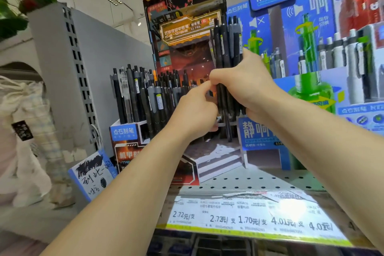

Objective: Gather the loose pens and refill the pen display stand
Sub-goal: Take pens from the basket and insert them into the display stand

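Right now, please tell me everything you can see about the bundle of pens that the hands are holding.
The bundle of pens is a handful of dark, mostly black, plastic-looking click pens, some with grey upper parts and small label stickers. It stands upright, push-buttons up, in front of the red-and-black display stand, above the stand's lower front. The right hand grips it around the middle; the left hand pinches at it from the left, lower down. The tips hang below the hands, touching nothing that I can see.

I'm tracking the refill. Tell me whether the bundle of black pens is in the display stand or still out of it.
Out. The right hand grips the bundle of black pens upright in front of the display stand; the left hand pinches it lower down.
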Available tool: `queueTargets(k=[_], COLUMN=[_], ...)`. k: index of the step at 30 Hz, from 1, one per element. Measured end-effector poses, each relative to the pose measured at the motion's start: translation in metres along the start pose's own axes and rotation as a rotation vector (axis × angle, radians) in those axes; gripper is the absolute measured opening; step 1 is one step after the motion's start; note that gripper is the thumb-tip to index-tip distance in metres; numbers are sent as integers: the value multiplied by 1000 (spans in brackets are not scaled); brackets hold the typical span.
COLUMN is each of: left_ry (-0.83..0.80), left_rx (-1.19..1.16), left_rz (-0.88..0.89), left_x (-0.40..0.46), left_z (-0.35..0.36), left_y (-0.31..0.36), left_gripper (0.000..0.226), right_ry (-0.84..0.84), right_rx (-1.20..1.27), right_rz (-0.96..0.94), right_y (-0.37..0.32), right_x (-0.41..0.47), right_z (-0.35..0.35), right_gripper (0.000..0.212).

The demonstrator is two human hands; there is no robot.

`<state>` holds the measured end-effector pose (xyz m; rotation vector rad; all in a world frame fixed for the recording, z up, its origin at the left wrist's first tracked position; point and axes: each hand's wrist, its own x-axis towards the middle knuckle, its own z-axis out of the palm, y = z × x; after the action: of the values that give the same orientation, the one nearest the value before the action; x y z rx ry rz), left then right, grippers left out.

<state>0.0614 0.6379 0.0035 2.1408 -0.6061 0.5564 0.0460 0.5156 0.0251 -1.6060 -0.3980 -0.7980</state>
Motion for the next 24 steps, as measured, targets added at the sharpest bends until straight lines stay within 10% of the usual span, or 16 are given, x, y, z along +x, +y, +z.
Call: queueTargets(k=[11, 14, 18, 24], left_ry=[344, 400, 457, 474], left_rx=[-623, -567, -467, -524], left_rz=[109, 167, 181, 185], left_x=[-4, -6, -8, -10], left_z=[-13, -12, -10, -8], left_y=[0, -1, 0, 2], left_gripper=[37, 45, 38, 38], right_ry=[-106, -176, -179, -56], right_rx=[24, -53, -55, -21], right_rz=[99, 72, 73, 28], right_y=[3, -1, -2, 2], right_x=[5, 1, -1, -2], right_z=[1, 2, 3, 4], right_gripper=[61, 53, 98, 78])
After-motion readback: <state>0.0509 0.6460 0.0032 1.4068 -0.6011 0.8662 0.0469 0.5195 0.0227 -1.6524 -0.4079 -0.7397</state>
